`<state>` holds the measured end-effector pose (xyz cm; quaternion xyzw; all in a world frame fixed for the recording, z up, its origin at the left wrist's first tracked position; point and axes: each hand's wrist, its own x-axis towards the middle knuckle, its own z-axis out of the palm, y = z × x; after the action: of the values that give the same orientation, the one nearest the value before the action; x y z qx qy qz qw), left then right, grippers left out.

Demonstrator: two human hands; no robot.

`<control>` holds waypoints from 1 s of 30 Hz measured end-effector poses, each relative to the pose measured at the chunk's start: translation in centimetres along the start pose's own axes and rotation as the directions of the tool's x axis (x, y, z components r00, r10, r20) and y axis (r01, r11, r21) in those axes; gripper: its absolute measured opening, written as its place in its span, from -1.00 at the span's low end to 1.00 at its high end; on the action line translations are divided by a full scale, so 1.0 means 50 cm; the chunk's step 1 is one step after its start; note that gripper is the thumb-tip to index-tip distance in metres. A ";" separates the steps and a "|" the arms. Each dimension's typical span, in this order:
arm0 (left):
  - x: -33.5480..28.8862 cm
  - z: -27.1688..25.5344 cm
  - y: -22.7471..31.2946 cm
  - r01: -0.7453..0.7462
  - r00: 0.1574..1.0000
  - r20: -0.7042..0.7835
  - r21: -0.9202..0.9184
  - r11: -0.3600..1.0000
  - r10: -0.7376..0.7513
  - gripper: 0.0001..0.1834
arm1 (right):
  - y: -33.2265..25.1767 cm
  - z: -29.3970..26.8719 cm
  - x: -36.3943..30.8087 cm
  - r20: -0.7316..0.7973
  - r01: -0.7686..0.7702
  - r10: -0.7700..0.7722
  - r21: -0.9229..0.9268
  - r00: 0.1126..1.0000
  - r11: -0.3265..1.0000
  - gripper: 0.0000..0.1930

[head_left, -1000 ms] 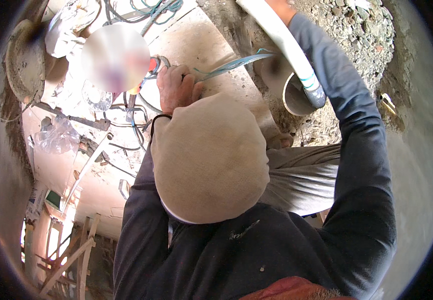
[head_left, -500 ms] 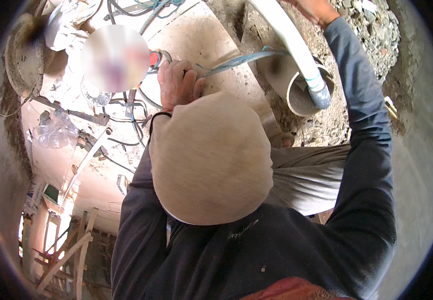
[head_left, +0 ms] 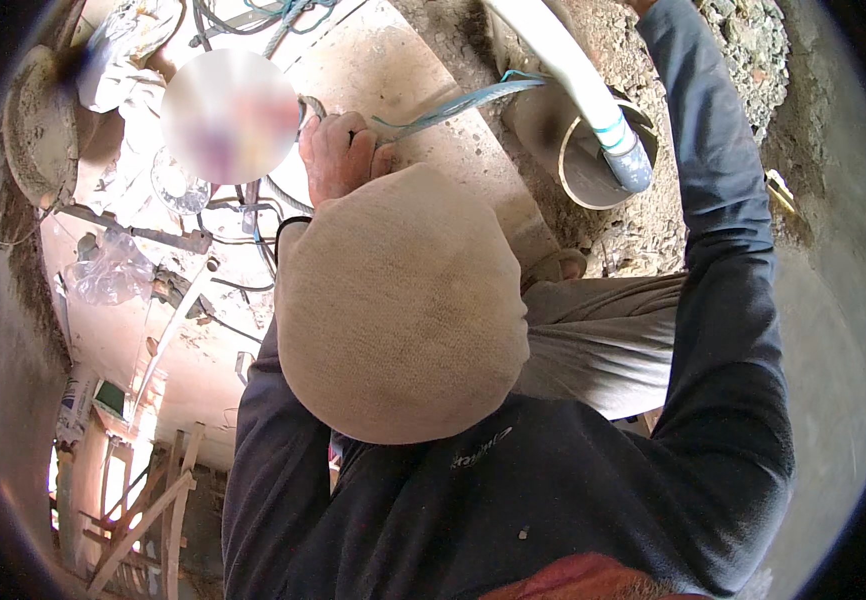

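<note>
Neither my left hand nor my right hand shows in the head view. Directly in front of me a crouching co-worker fills the middle, seen from behind in a beige cap [head_left: 403, 310] and a dark shirt [head_left: 433, 520]. The co-worker's left hand [head_left: 338, 155] has bent fingers beside a dark cable; what it holds, if anything, is hidden. Their right hand [head_left: 641, 4] is barely visible at the top edge. Left of that arm, a white pipe [head_left: 553, 60] with a grey end [head_left: 630, 168] leans into the mouth of a wider pipe [head_left: 565, 170].
A dusty pale board [head_left: 403, 80] lies ahead, crossed by a blue-grey strap [head_left: 463, 103]. Rubble [head_left: 743, 60] is heaped at the far right. Cables, a crumpled clear plastic bag [head_left: 113, 270] and wooden frames [head_left: 168, 510] are on the left. Reddish cloth [head_left: 578, 580] shows at the lower edge.
The co-worker's capped head and left hand have shifted left. Their right hand has moved up, almost out of view. The pipes and board also appear slightly farther left and up.
</note>
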<state>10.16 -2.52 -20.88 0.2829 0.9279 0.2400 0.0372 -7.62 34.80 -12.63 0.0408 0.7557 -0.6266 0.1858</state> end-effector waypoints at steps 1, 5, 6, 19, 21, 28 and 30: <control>-0.003 0.007 0.001 0.011 1.000 -0.010 0.016 1.000 -0.011 -0.71 | -0.005 -0.005 0.009 -0.051 -0.018 0.024 0.118 0.998 0.993 -0.75; -0.009 -0.012 0.004 0.044 0.998 0.035 0.055 0.997 -0.046 -0.71 | 0.138 0.082 0.017 -0.178 0.310 -0.371 -0.296 0.912 0.904 -0.78; -0.016 -0.019 0.001 0.061 0.996 0.063 0.060 0.996 -0.064 -0.71 | 0.114 0.061 0.018 0.092 -0.054 0.043 0.120 0.995 0.991 -0.76; -0.004 -0.021 -0.003 0.008 0.998 0.060 0.031 0.999 -0.010 -0.71 | 0.111 0.037 0.033 0.027 0.382 -0.441 -0.550 0.897 0.743 -0.60; -0.001 0.006 0.000 -0.025 0.996 -0.082 0.024 0.999 0.027 -0.71 | 0.016 0.030 0.000 0.023 -0.071 0.078 -0.203 0.997 0.977 -0.55; -0.003 -0.022 -0.003 0.048 0.994 0.102 0.028 0.998 -0.050 -0.70 | 0.174 0.065 0.003 0.128 0.208 -0.169 -0.421 0.977 0.883 -0.74; 0.001 -0.013 -0.001 0.018 1.000 -0.009 0.060 0.998 -0.018 -0.70 | 0.068 0.037 -0.006 0.133 0.221 -0.177 -0.609 0.975 0.761 -0.77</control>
<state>9.96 -2.80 -20.31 0.2745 0.9374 0.2128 0.0269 -5.93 33.79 -15.95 -0.1242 0.9128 -0.3603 0.1466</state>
